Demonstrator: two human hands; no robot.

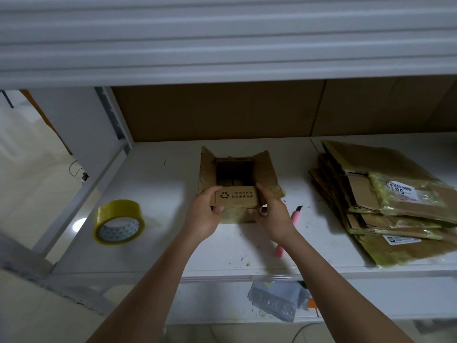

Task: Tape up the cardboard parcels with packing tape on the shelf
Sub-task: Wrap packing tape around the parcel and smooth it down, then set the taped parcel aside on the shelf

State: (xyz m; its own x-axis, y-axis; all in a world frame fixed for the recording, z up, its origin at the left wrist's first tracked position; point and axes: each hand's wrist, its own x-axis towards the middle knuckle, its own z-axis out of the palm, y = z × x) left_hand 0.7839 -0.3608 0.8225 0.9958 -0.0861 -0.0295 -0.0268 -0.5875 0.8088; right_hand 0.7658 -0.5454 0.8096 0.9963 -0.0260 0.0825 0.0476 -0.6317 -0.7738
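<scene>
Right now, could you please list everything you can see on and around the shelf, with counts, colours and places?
Cardboard box: one, brown, flaps open, middle of the shelf.
Tape roll: one, yellowish, lying left of the box.
Utility knife: one, pink, right of the box, partly hidden by the right arm.
Flattened cartons: a stack, brown with old tape and labels, right side; number unclear.
Shelf: one, white.
Plastic bags: grey, below the shelf edge.
Left hand: grips the box's near flap.
Right hand: grips the same flap.
</scene>
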